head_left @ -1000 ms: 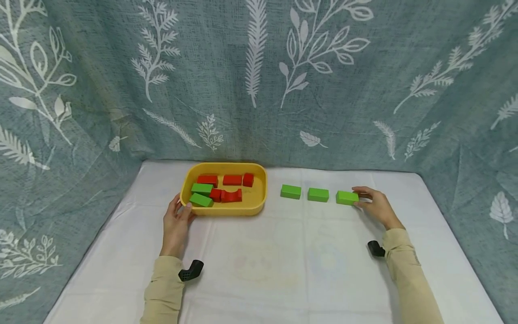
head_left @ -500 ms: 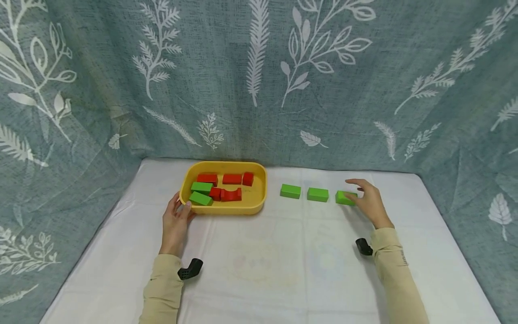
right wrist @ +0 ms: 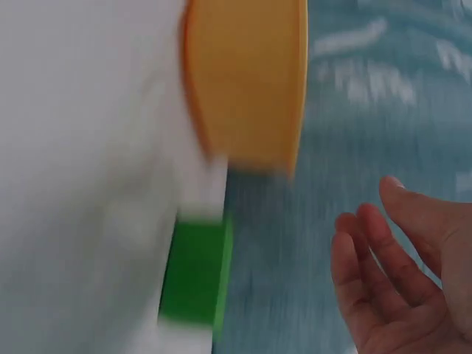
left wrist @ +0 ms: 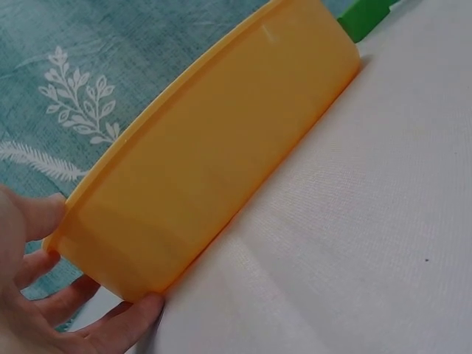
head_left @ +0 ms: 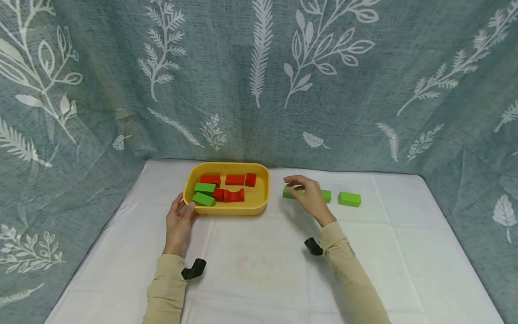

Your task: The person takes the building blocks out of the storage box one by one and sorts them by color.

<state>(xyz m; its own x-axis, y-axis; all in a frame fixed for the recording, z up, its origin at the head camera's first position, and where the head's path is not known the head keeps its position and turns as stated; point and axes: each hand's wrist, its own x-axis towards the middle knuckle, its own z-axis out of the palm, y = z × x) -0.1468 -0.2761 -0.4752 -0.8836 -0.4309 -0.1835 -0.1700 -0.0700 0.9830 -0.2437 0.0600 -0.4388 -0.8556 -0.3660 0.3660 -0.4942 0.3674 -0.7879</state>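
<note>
At its near left corner, a yellow plastic tray is held by my left hand. In the left wrist view my thumb is at the rim, with fingers against the outer wall. Three green blocks stand in a row right of the tray. My right hand hovers over the left block and partly covers the middle block. The right block is in full view. Nothing is between the right hand's loosely bent fingers; in the right wrist view a green block is apart from them.
Inside the tray lie two green blocks and several red blocks, one with a curved cutout. White cloth covers the table. A teal leaf-patterned curtain hangs behind its far edge.
My right hand has let go of the right green block and moved left above the row to the left block. The block stays in place. My left hand keeps its hold on the tray.
</note>
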